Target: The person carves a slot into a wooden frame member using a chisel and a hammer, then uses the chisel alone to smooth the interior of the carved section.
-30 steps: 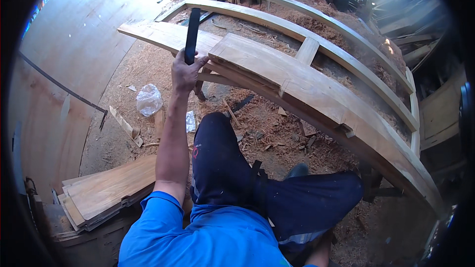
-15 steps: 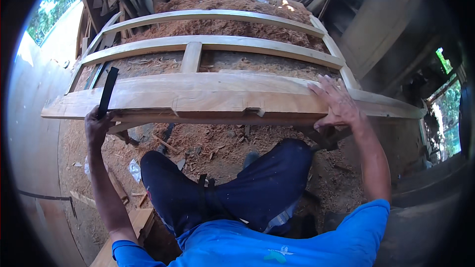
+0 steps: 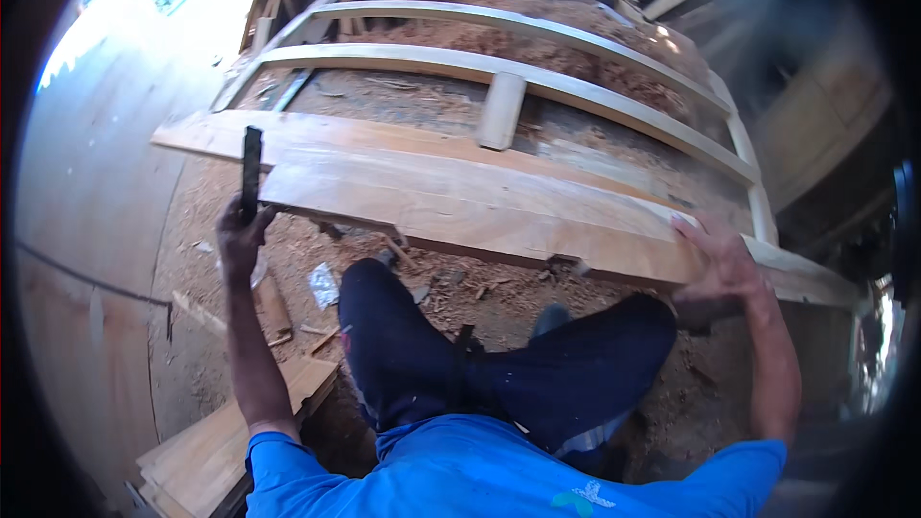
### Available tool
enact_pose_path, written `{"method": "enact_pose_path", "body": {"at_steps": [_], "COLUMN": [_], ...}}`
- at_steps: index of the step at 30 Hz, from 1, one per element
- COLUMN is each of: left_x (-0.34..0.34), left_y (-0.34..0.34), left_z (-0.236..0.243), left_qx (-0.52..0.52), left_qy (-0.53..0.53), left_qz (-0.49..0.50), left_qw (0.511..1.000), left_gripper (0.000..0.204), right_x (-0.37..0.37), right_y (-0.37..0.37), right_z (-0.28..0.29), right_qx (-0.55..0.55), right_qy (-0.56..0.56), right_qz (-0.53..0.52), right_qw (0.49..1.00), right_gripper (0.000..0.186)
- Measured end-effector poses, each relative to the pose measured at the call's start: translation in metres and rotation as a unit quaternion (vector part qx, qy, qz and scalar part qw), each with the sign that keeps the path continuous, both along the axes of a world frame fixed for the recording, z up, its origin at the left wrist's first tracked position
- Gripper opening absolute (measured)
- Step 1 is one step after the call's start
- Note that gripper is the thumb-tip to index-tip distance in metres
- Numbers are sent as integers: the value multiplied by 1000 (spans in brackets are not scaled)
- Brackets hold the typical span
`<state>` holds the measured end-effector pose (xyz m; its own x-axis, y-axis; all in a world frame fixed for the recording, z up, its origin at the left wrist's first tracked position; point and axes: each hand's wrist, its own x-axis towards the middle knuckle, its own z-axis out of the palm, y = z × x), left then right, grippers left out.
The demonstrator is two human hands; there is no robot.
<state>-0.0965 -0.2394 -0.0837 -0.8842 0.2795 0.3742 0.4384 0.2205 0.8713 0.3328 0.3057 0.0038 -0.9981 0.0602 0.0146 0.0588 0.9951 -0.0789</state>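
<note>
Pale wooden plank (image 3: 460, 201) lies across the curved frame at twelve o'clock. Left hand (image 3: 240, 235) is clamped on a flat dark metal bar (image 3: 251, 173); right hand (image 3: 720, 264) presses open on the plank's edge, apparently steadying it for the bar.

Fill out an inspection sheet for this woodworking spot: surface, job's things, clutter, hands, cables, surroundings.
Surface: sawdust-covered ground, strewn with wood chips.
Job's things: long pale wooden plank lying across in front of the seated person; dark flat tool held upright near its left end.
Clutter: offcut sticks, crumpled plastic scrap, stacked thin boards at lower left.
Hands: left hand gripping the dark tool; right hand pressed flat on the plank's near edge.
Cables: one thin dark line across the big panel at left; cable or strap, cannot tell.
Surroundings: curved wooden frame behind the plank, sawdust heap beyond, large plywood panel at left.
</note>
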Motion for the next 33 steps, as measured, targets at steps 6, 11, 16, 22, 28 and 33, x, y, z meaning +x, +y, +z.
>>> {"method": "enact_pose_path", "body": {"at_steps": [6, 11, 16, 22, 28, 33], "left_x": [5, -19, -50, -79, -100, -93], "left_y": [7, 22, 61, 92, 123, 116], "left_z": [58, 106, 94, 82, 96, 93], "left_qx": [209, 196, 34, 72, -64, 13], "left_qy": [15, -31, -77, -72, -92, -126], "left_qz": [-32, -60, 29, 17, 118, 49], "left_qw": [977, 978, 996, 995, 987, 991], "left_gripper": [18, 14, 26, 28, 38, 40], "right_x": [-26, -54, -77, -91, -104, -90], "right_y": [-14, 18, 43, 38, 69, 61], "right_z": [49, 81, 70, 83, 62, 56], "right_qx": [-187, -369, -345, -294, -299, -202], "right_qy": [-65, -203, -202, -237, -146, -35], "right_qz": [-33, -87, -56, -98, -148, -104], "right_qw": [980, 903, 915, 921, 931, 973], "right_gripper": [116, 111, 89, 89, 78, 84]}}
